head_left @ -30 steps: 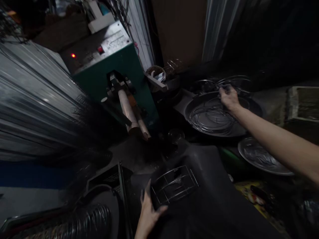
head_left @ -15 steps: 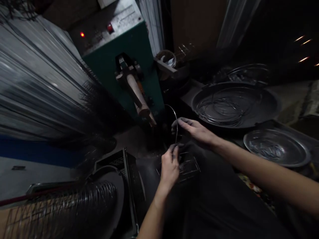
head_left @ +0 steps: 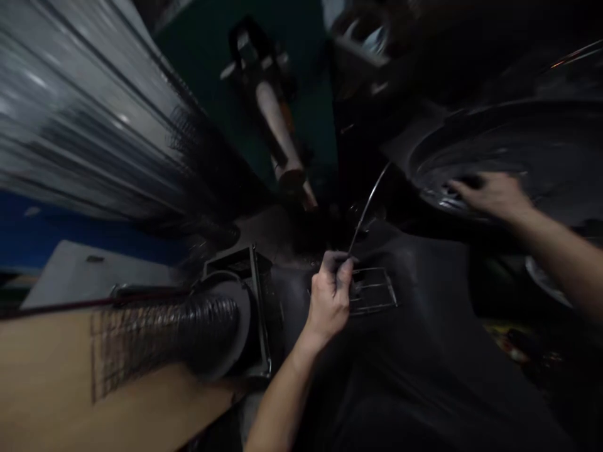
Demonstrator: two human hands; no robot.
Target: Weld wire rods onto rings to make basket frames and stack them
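Note:
My left hand (head_left: 330, 289) is closed in a pinch on the lower end of a thin curved metal wire (head_left: 370, 202), which rises to the upper right. Just right of that hand, a small rectangular wire frame (head_left: 377, 292) lies over the dark cloth on my lap. My right hand (head_left: 499, 194) is stretched out over the near left part of a large round dark pan (head_left: 565, 107). Its blurred fingertips are beside shiny wires (head_left: 450, 199) in the pan. Whether they grip any wire cannot be made out.
Ahead stands a green machine (head_left: 198, 56) with a rod-like arm (head_left: 277, 125) pointing down toward me. At lower left, a row of wire racks (head_left: 155, 333) lies by a dark crate (head_left: 261, 307) and a tan board (head_left: 42, 389). A smaller metal bowl (head_left: 546, 279) sits at right, partly hidden.
My right hand has left the wire and moved right, over the large pan. My left hand still holds the wire, now leaning right. The view has tilted down.

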